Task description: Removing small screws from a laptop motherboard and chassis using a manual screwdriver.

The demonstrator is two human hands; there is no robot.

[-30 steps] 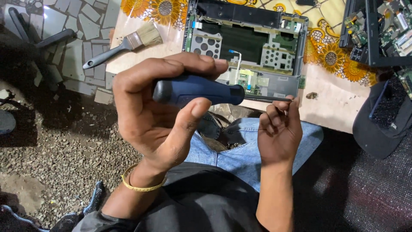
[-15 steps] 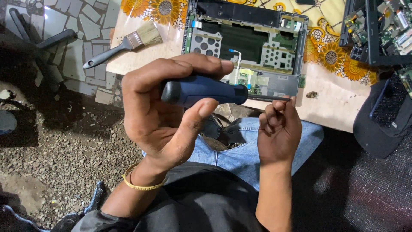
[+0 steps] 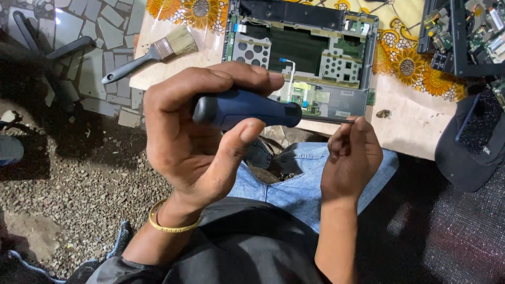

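The grip of the left hand (image 3: 192, 139) is closed around the handle of a screwdriver (image 3: 247, 108), with the fingers curled over the top and the thumb pressed against its underside. The handle is dark blue, smooth and rounded, and it is held level above the lap, in front of the near edge of the table (image 3: 415, 118). A thin metal shaft runs out to the right, and its tip is pinched between the fingertips of the right hand (image 3: 350, 158), whose grip is closed on it. One thin gold bangle (image 3: 168, 225) is worn on the left wrist. Beneath the hands, blue denim (image 3: 286, 192) and a dark garment are seen. Just behind the screwdriver, one opened laptop base (image 3: 302, 52) is laid on the table, partly hidden by the left fingers; perforated metal plates, green circuit boards and a pale ribbon cable are exposed inside it. The table is covered with a glossy cloth printed with orange flowers. One brush (image 3: 152, 52) with a dark handle and pale bristles is laid at the left edge of the table. More opened electronics (image 3: 465, 34) are seen at the upper right, and a dark cap (image 3: 468, 150) below them. Gravel (image 3: 73, 181) and broken paving are seen on the left.
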